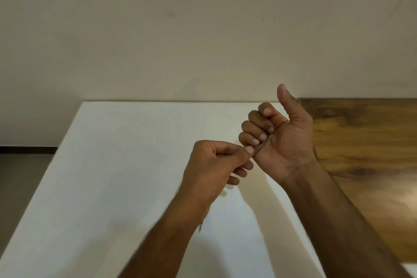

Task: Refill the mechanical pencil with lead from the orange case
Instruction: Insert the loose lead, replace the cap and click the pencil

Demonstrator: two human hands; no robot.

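Our left hand (214, 165) pinched shut, pencil tip (200, 227) peeking out below its wrist, our right hand (277, 135) curled palm-up, thumb raised, contents hidden, both above the white surface (112, 176), orange case unseen

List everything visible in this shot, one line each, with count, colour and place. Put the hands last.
Table: one, white, centre and left, against the wall.
Wooden surface: one, brown, right of the table.
Wall: one, cream, scuffed, top half.
Floor: grey strip, far left.
Pencil tip: one, metallic, poking out under the left wrist.
Orange case: not visible.
Left hand: one, fingers pinched, touching the right hand.
Right hand: one, palm up, fingers curled, thumb raised.
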